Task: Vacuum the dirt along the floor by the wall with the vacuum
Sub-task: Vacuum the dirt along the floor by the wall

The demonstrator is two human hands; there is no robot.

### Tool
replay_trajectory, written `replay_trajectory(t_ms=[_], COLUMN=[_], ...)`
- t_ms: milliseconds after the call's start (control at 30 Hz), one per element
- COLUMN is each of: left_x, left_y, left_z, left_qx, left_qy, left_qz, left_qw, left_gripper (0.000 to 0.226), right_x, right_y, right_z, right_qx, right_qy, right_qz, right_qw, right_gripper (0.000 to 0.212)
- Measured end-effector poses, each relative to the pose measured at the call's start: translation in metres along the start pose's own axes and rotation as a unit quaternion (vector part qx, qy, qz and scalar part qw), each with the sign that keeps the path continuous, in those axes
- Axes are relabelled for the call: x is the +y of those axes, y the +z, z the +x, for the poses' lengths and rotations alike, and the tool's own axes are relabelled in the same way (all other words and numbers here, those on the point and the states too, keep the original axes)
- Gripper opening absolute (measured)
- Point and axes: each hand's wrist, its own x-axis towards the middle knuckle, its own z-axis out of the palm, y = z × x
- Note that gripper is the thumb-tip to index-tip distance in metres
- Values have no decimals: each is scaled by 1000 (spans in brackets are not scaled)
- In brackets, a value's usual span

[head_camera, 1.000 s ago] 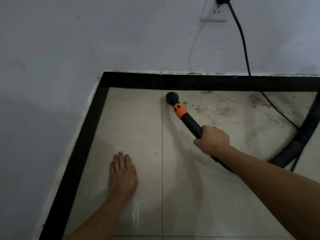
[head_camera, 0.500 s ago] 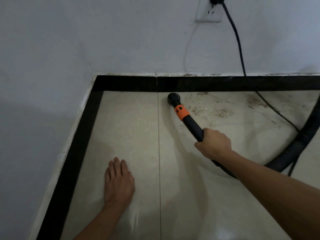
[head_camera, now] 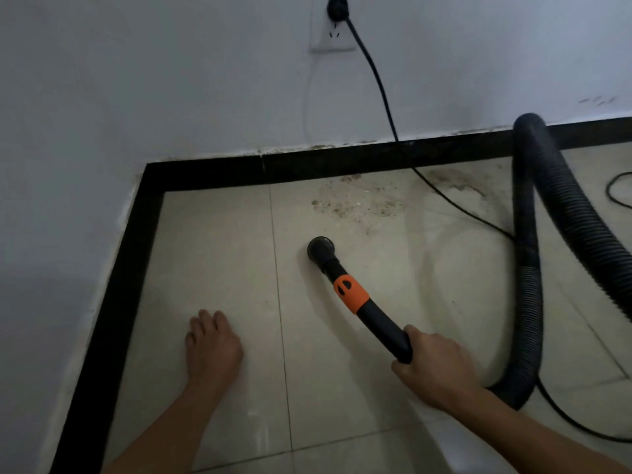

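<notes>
Your right hand [head_camera: 434,367] is closed around the black plastic vacuum wand with the orange collar [head_camera: 352,295]; it grips the wand's lower end, at about 4 o'clock from the round black nozzle [head_camera: 320,249]. The nozzle appears to rest on the beige tiled floor [head_camera: 219,261], just to the right of a grout line. The patch of brown dirt [head_camera: 355,203] lies at 1 o'clock from the nozzle, near it but apart, beside the black border strip [head_camera: 212,172] under the white wall [head_camera: 171,97].

Your left hand [head_camera: 212,347] lies palm down on the tile at 8 o'clock from the nozzle; it holds nothing and its fingers are relaxed. The thick black ribbed hose [head_camera: 528,268] leaves from behind your right hand, rises at 3 o'clock to the wall, then bends back down to the right edge. 1 thin black power cord [head_camera: 377,77] hangs from the white wall socket [head_camera: 330,35] at 12 o'clock; it passes over the border strip and crosses the floor just right of the dirt.
</notes>
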Motion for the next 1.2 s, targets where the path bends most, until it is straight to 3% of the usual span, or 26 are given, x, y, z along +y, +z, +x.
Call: replay_trajectory(t_ms=[100,333,967,1200], left_x=[14,42,51,49], left_y=[2,-5,22,25], left_z=[-3,0,0,3], left_qx=[13,-17,1,22], left_qy=[21,71,11,25], left_qz=[3,10,12,-9], left_qw=[1000,997,1000,999], left_gripper=[45,55,65,70], right_x=[15,18,-23,-22], right_y=[-4,-3,-31,-49], right_z=[-1,11,147,197], right_qx=[10,15,63,81], right_qy=[19,-32,-6,65], right_qz=[12,-16,-10,21], right_qw=[1000,999,998,994], right_gripper=[18,23,23,25])
